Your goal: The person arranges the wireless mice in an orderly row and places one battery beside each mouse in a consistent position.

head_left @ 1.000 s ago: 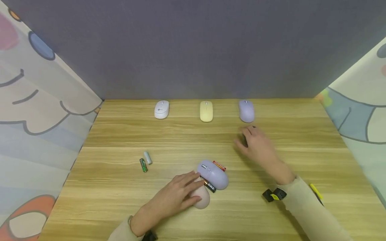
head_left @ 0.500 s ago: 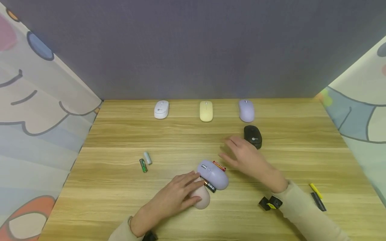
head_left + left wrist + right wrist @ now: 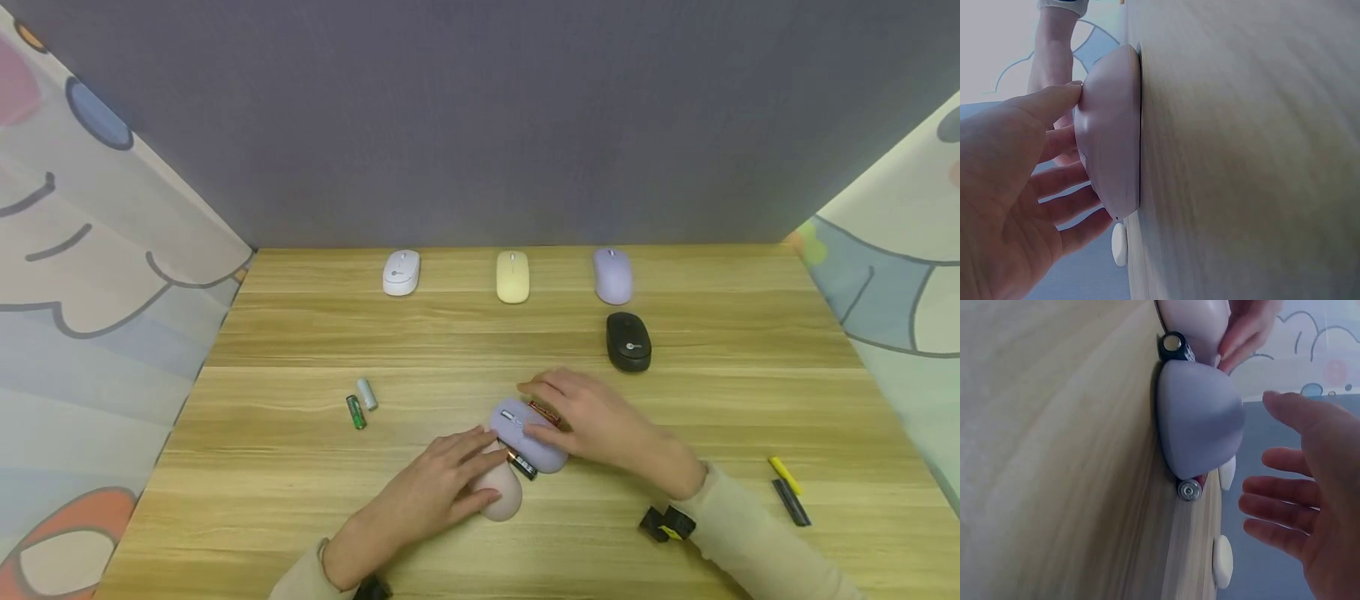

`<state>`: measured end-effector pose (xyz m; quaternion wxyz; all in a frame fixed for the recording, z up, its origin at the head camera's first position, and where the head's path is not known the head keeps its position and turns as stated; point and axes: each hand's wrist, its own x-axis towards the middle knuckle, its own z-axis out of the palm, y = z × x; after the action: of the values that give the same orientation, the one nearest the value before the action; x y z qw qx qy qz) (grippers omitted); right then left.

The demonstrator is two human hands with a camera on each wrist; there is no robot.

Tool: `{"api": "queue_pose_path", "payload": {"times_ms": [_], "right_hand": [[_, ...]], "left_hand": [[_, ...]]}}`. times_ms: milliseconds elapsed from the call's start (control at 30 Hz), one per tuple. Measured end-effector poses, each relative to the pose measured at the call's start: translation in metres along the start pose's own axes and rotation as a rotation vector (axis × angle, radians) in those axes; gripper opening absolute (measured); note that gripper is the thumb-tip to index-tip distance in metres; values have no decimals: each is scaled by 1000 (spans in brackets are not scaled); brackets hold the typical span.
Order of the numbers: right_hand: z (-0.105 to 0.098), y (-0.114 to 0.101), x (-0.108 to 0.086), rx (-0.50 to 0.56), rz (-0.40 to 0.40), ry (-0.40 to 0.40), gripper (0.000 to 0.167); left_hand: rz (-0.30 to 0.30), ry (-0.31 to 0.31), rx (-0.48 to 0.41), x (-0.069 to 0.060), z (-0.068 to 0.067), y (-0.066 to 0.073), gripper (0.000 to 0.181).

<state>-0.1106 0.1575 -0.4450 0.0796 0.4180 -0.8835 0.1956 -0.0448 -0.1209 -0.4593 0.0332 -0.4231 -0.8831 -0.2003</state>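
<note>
In the head view my left hand (image 3: 435, 483) rests on a pale pink mouse (image 3: 502, 492), its thumb and fingers lying over the shell. The left wrist view shows that pink mouse (image 3: 1110, 134) flat on the table, with fairly straight fingers touching it. Over a purple mouse (image 3: 536, 446) hovers my right hand (image 3: 592, 417), thumb and fingers spread. A gap separates it from the purple mouse (image 3: 1200, 419) in the right wrist view. One black battery (image 3: 522, 464) lies between the two mice. A red battery (image 3: 544, 412) lies along the purple mouse's other side, partly behind my fingers.
A white mouse (image 3: 401, 273), a yellow mouse (image 3: 513, 277) and another purple mouse (image 3: 613, 277) line the back. Nearer is a black mouse (image 3: 628, 342). Green (image 3: 356, 412) and pale (image 3: 367, 394) batteries lie left; yellow (image 3: 784, 475) and black (image 3: 792, 502) sticks lie right.
My right hand has let go of the black mouse and moved left and nearer, over the purple mouse. The black mouse stays below the back-row purple one. My left hand has not moved.
</note>
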Motion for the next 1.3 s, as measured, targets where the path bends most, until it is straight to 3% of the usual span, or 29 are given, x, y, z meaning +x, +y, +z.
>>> {"api": "queue_pose_path", "payload": {"times_ms": [200, 667, 1300], "right_hand": [[3, -7, -2, -3, -27, -68, 59], [6, -19, -4, -23, 21, -170, 63], [13, -25, -3, -25, 24, -128, 60]], "left_hand": [[-7, -16, -5, 1, -1, 0, 48], [7, -4, 6, 0, 0, -1, 49], [2, -7, -13, 0, -1, -1, 48]]}}
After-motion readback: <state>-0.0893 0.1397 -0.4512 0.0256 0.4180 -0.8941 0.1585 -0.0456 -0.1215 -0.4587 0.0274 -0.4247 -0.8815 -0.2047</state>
